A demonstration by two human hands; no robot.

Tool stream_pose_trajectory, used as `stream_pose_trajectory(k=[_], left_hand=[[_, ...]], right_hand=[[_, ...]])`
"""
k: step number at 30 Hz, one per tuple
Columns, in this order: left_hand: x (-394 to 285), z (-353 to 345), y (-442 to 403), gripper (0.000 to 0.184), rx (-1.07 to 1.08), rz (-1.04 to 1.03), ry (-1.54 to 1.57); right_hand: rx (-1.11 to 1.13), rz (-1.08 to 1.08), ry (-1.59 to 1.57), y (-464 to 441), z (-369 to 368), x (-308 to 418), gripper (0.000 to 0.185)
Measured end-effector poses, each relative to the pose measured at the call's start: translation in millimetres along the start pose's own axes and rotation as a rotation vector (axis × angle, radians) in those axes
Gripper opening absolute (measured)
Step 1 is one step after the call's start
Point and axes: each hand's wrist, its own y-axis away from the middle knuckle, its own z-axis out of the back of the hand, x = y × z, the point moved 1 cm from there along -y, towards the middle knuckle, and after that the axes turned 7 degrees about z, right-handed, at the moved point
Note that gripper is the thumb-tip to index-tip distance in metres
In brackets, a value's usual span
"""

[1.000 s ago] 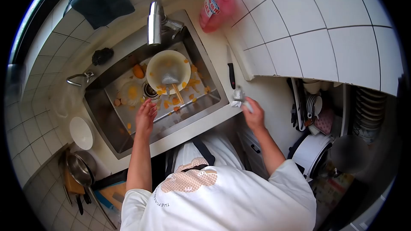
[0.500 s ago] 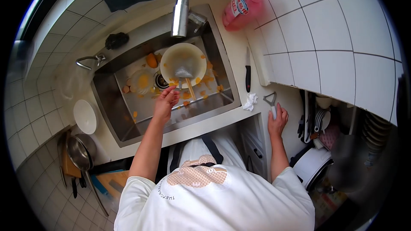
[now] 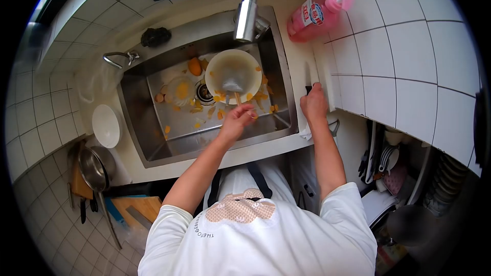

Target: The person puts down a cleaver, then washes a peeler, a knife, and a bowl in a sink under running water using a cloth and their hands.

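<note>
- Right hand [image 3: 313,105] is wrapped around the black handle of a kitchen knife [image 3: 308,90], over the tabletop [image 3: 297,61] beside the sink [image 3: 199,134]; the blade points away from the wrist.
- Left hand [image 3: 239,121] hangs over the sink, fingers bent; whether they grip anything, I cannot tell.
- Just beyond the left hand, a cream bowl [image 3: 232,64] holds a greyish utensil head and orange scraps; the left hand partly hides a wooden handle.
- Left of that hand, a clear bowl [image 3: 182,90] shows something orange, near the drain [image 3: 205,94] and loose peelings.
- Farther left, outside the sink, stands a white bowl [image 3: 106,125].
- Beyond both hands, the faucet [image 3: 247,13] rises behind the cream bowl; a pink pump bottle [image 3: 311,19] stands ahead of the right hand.
- Behind the right hand, its forearm partly covers a white tissue [image 3: 305,133], a peeler [image 3: 334,128] just beside.
</note>
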Motion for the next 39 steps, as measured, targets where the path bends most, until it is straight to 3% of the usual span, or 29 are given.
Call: stream_pose_trajectory(k=[3, 5, 7, 9, 11, 13, 16, 18, 22, 24, 39], left_hand=[[3.4, -15.1, -4.5, 0.029, 0.059, 0.002, -0.034], [-3.0, -34.0, -2.2, 0.032, 0.025, -0.032, -0.053], [-8.8, -44.4, -3.6, 0.035, -0.089, -0.032, 0.11], [-11.6, -40.4, -0.4, 0.036, -0.075, -0.047, 0.151], [-17.1, -24.3, -1.8, 0.038, -0.063, -0.072, 0.187], [-19.2, -1.6, -3.1, 0.033, -0.111, -0.046, 0.003], [-32.8, 4.3, 1.0, 0.029, -0.157, -0.038, 0.017], [-43.5, 4.8, -5.4, 0.025, -0.167, -0.014, 0.05], [-58.3, 3.5, -7.0, 0.022, -0.158, 0.002, 0.067], [-63.1, 3.0, -7.9, 0.021, -0.207, 0.001, 0.072], [-85.7, -0.4, -28.1, 0.02, -0.227, -0.055, 0.081]], right_hand=[[-0.1, 0.055, -0.137, 2.3, 7.2, 11.9, 0.035], [0.07, 0.097, -0.498, 13.9, 13.5, 37.6, 0.032], [0.253, 0.12, -0.643, 27.1, 30.0, 84.0, 0.03], [0.235, 0.216, -0.826, 34.7, 6.7, 107.2, 0.033], [0.285, 0.262, -0.814, 27.0, 4.2, 112.7, 0.031], [0.63, 0.123, -1.086, 7.0, -2.7, 107.9, 0.029], [0.252, -0.128, -1.379, -55.9, 9.6, 116.6, 0.037], [0.229, -0.192, -1.555, -84.5, 35.3, 135.1, 0.038], [0.345, -0.2, -1.547, -116.1, 29.0, 159.5, 0.025], [0.196, -0.334, -1.553, -119.4, 22.2, 162.1, 0.011], [0.182, -0.275, -1.537, -124.3, 13.8, 149.9, 0.005]])
